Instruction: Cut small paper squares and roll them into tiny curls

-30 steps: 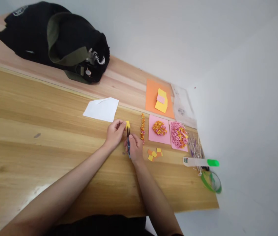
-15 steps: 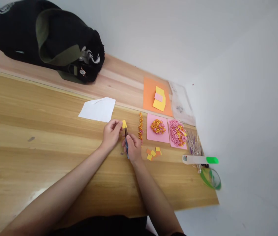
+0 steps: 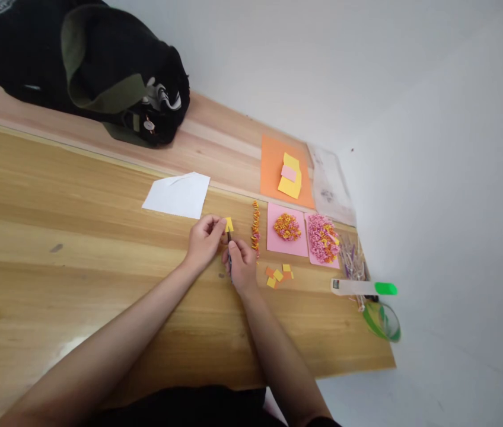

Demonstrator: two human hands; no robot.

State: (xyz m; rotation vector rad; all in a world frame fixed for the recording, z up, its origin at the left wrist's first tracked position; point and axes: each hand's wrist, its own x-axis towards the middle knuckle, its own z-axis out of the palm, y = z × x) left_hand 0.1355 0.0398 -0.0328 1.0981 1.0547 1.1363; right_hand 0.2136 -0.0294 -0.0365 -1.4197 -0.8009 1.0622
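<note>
My left hand (image 3: 204,240) pinches a small yellow paper piece (image 3: 229,224) by its left side. Wrapped round the handles of a pair of scissors (image 3: 229,237) is my right hand (image 3: 241,267), and the blade tips are at the yellow piece's lower edge. Just right of my hands stands a narrow row of orange and pink curled bits (image 3: 255,228). Several small yellow and orange paper squares (image 3: 278,276) lie on the table to the right of my right hand.
A white paper sheet (image 3: 178,194) lies beyond my left hand. Two pink squares (image 3: 273,240) bear curled piles. Behind are an orange sheet (image 3: 269,172) and a black bag (image 3: 118,59). A green-capped tube (image 3: 349,287) and a green tape roll (image 3: 371,320) are at right.
The scissor blades look closer together and reach into the lower part of the yellow piece. Both hands have shifted very slightly right.
</note>
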